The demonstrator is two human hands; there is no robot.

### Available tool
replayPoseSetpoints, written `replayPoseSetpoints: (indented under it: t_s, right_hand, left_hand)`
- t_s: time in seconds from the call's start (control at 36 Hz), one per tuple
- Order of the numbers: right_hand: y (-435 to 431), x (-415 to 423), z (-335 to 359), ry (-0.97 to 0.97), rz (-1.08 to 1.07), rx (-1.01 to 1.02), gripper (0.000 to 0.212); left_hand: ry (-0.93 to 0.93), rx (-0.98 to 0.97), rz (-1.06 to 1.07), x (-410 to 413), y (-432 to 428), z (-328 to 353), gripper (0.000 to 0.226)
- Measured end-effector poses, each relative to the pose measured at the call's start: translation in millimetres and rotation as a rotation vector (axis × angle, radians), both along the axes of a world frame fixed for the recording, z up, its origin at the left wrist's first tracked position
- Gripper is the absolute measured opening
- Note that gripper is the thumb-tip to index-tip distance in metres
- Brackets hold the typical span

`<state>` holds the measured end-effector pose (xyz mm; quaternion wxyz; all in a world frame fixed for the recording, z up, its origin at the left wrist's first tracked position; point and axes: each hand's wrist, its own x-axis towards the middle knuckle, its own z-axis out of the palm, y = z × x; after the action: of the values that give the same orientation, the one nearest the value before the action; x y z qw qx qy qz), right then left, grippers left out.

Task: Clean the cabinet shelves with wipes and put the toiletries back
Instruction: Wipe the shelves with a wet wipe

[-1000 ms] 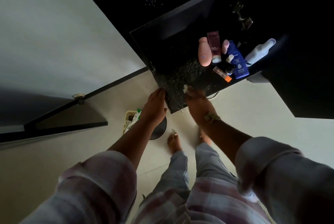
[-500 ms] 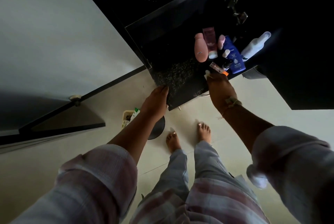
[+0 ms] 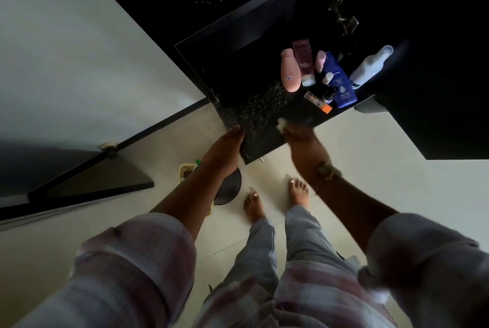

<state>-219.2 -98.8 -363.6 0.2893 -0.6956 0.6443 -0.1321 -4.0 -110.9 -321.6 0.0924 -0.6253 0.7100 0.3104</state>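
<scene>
A black speckled shelf (image 3: pixel 254 105) juts out at waist height. My left hand (image 3: pixel 225 150) grips its near left edge. My right hand (image 3: pixel 301 139), blurred with motion, holds a white wipe (image 3: pixel 281 124) against the shelf's near edge. Toiletries stand bunched at the shelf's far right: a pink bottle (image 3: pixel 290 71), a maroon tube (image 3: pixel 304 61), a blue lotion bottle (image 3: pixel 340 80), a white bottle (image 3: pixel 370 67) and a small orange-capped tube (image 3: pixel 318 102).
An open cabinet door (image 3: pixel 79 190) hangs at the left. The dark cabinet body (image 3: pixel 436 63) fills the upper right. On the tiled floor, under my left arm, sit a round black object (image 3: pixel 230 190) and a pale packet (image 3: pixel 186 171). My bare feet stand below the shelf.
My right hand with the wipe slid right along the shelf towards the orange-capped tube, then back left to the near edge. My left hand kept its grip on the shelf edge.
</scene>
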Motion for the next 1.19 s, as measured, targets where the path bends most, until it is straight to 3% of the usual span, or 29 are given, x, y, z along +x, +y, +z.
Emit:
replayPoseSetpoints:
  t_s: [0.08,0.22,0.36,0.44,0.53,0.69,0.78,0.83,0.94,1.08,1.14,1.19]
  right_hand:
    - [-26,-23,-3,0.184,-0.035,-0.020,0.041]
    - [-25,-23,-7,0.235,-0.045,-0.113,0.047]
    - [12,14,2,-0.109,-0.024,0.067,0.037]
    - [26,32,10,-0.147,0.113,0.204,0.036]
    - [18,24,5,-0.128,0.161,0.122,0.035]
    - [-30,-23,-7,0.120,-0.098,0.001,0.057]
    - [-26,-5,-2,0.208,0.010,-0.071,0.039]
    - [-17,23,8,0.159,0.086,0.026,0.033]
    - [10,72,16,0.103,0.425,0.096,0.035]
    - [18,83,15,0.149,0.720,0.077,0.040]
    - [9,73,12,0.070,0.685,-0.058,0.040]
    - [-7,59,8,0.011,0.439,-0.158,0.037]
  left_hand:
    - [-0.001,-0.002,0.011,-1,0,0,0.069]
    - [0.003,-0.002,0.010,-3,-1,3,0.065]
    - [0.002,-0.005,0.005,-4,-2,4,0.064]
    - [0.010,0.009,0.033,-4,-3,4,0.069]
    - [0.009,0.007,0.021,-3,-4,2,0.070]
    - [0.037,-0.023,0.023,-2,-2,1,0.065]
    - [0.041,-0.022,0.035,-3,-2,-1,0.064]
    - [0.058,-0.025,0.054,-2,-2,-1,0.062]
    - [0.107,-0.069,0.193,5,2,2,0.053]
    - [0.089,-0.181,0.272,19,17,-8,0.064]
    - [0.071,-0.192,0.312,25,20,-10,0.061]
    - [0.052,-0.212,0.320,29,22,-12,0.056]
